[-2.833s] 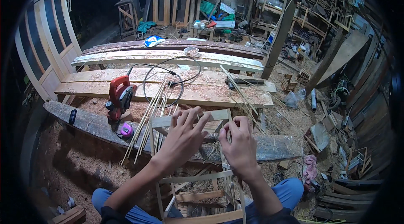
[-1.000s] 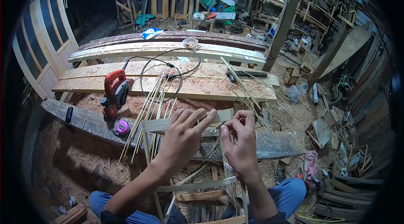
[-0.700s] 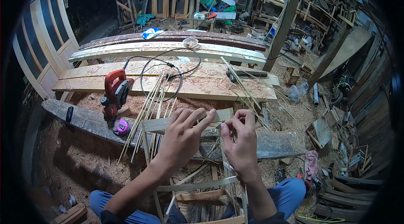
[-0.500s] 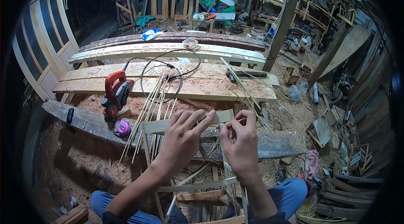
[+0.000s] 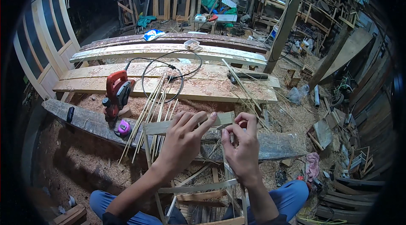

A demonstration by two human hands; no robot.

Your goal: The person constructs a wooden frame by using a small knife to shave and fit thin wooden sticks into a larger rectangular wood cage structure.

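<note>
A light wooden frame of thin slats stands between my knees, its top slat (image 5: 157, 128) lying across in front of me. My left hand (image 5: 182, 140) is closed over this slat, fingers bent across it and the index finger stretched along it to the right. At the slat's right end, by the frame's corner, my right hand (image 5: 241, 147) makes a pinch with thumb and index finger. Whatever is between those fingertips is too small to make out. Lower down, a curved crosspiece (image 5: 198, 187) joins the frame's sides.
A weathered plank (image 5: 91, 120) beyond the frame carries a red planer (image 5: 116, 92), a pink tape measure (image 5: 123, 128) and several thin strips (image 5: 148, 117). Behind it, shaving-covered boards (image 5: 84, 84) hold a looped black cable (image 5: 144, 73) and a hammer (image 5: 249, 75). A wooden post (image 5: 281, 32) rises at right.
My right hand's fingers have shifted slightly at the frame's corner. My left hand and the frame stay almost where they were.
</note>
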